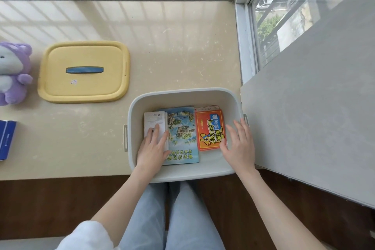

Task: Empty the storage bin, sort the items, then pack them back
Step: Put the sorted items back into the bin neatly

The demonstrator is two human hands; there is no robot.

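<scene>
A pale grey storage bin (pixel 182 93) stands at the near edge of the beige sill. Inside it lie a white booklet (pixel 155 121) at the left, a blue map-cover booklet (pixel 182 126) in the middle and an orange packet (pixel 210 130) at the right. My left hand (pixel 152 149) lies flat with straight fingers on the white booklet and the blue booklet's edge. Inside the bin at the right, my right hand (pixel 240 144) is spread, its fingers touching the orange packet's right edge.
The bin's yellow lid (pixel 84 87) with a blue handle lies on the sill to the left. A purple plush toy (pixel 14 73) and a blue box (pixel 7 140) sit at the far left. A grey wall block (pixel 314 107) stands right of the bin. Windows run along the back.
</scene>
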